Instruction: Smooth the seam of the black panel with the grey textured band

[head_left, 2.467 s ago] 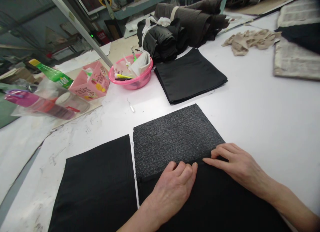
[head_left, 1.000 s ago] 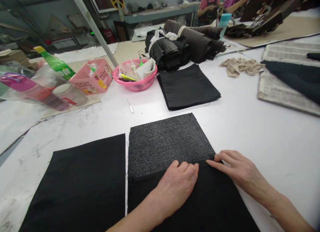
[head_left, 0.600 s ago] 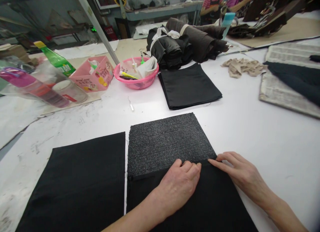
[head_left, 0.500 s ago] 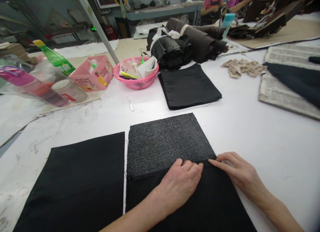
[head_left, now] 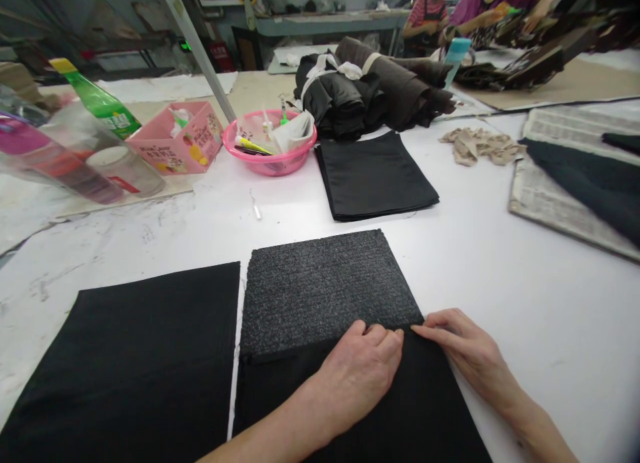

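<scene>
A smooth black fabric piece (head_left: 425, 410) lies over the near part of a speckled dark grey fabric panel (head_left: 325, 290). My left hand (head_left: 363, 370) rests on the black fabric with its fingers curled down at the seam between the two. At the right end of that seam, my right hand (head_left: 465, 343) pinches the fabric's edge between thumb and fingers. Left of them, across a narrow white gap, another black fabric piece (head_left: 150, 350) lies flat. Beyond the speckled panel sits a stack of black fabric squares (head_left: 377, 176).
A pink basin (head_left: 273, 163) with pens and paper stands behind, beside a pink box (head_left: 185, 140) and a green bottle (head_left: 95, 100). Tied black fabric bundles (head_left: 333, 100), beige scraps (head_left: 480, 146) and a grey board (head_left: 530, 203) lie farther back. Two people (head_left: 427, 16) sit beyond.
The view has shifted slightly, so most things sit a little farther left. Both hands keep their places on the fabric. A person's hands at the back have moved lower.
</scene>
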Action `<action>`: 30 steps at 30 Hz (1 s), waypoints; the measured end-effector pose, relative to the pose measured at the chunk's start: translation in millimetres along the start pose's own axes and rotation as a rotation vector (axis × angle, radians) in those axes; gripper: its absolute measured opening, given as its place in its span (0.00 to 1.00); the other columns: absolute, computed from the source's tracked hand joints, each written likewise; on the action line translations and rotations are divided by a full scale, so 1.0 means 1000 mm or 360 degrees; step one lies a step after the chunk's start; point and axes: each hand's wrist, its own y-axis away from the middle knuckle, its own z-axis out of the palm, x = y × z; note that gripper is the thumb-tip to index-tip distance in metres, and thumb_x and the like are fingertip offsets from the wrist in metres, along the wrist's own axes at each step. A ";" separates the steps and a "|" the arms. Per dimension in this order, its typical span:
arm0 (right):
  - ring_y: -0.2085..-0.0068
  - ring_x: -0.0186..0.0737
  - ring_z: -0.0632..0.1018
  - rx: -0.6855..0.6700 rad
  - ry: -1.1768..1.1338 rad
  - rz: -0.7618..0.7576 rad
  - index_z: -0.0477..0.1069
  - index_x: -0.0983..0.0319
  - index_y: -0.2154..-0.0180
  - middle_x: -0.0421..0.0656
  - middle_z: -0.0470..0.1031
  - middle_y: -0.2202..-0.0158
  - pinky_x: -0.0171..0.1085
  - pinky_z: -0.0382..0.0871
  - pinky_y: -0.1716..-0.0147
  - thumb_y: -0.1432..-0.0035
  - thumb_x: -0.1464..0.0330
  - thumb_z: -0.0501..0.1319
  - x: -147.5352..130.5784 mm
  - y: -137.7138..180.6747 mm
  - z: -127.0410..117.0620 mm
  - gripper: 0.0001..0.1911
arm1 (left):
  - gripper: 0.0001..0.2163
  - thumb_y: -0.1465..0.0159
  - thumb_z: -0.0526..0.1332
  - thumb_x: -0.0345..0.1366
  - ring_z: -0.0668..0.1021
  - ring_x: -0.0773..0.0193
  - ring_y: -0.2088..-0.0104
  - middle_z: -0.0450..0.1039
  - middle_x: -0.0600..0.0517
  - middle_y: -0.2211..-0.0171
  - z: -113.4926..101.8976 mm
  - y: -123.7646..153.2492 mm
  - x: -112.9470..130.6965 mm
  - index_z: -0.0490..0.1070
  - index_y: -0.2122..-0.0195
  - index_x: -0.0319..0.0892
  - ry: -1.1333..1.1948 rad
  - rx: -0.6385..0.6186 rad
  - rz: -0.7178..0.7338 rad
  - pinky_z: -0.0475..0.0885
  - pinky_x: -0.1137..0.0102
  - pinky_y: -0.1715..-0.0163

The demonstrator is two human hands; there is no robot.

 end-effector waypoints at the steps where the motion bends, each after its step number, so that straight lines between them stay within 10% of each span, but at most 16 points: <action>1: 0.57 0.41 0.73 0.0004 0.0004 -0.0003 0.73 0.53 0.48 0.45 0.68 0.57 0.37 0.71 0.61 0.30 0.73 0.52 0.000 -0.001 0.000 0.16 | 0.16 0.29 0.52 0.29 0.68 0.62 0.61 0.67 0.49 0.58 0.000 0.000 0.000 0.60 0.41 0.30 0.0004 0.0000 -0.0004 0.64 0.64 0.64; 30: 0.56 0.40 0.73 -0.0023 -0.0204 0.0277 0.75 0.54 0.56 0.42 0.70 0.56 0.35 0.71 0.57 0.31 0.63 0.58 0.005 -0.004 -0.013 0.08 | 0.11 0.29 0.47 0.28 0.67 0.62 0.65 0.65 0.51 0.62 0.009 -0.011 0.002 0.66 0.52 0.36 0.0066 0.0056 0.0000 0.63 0.64 0.67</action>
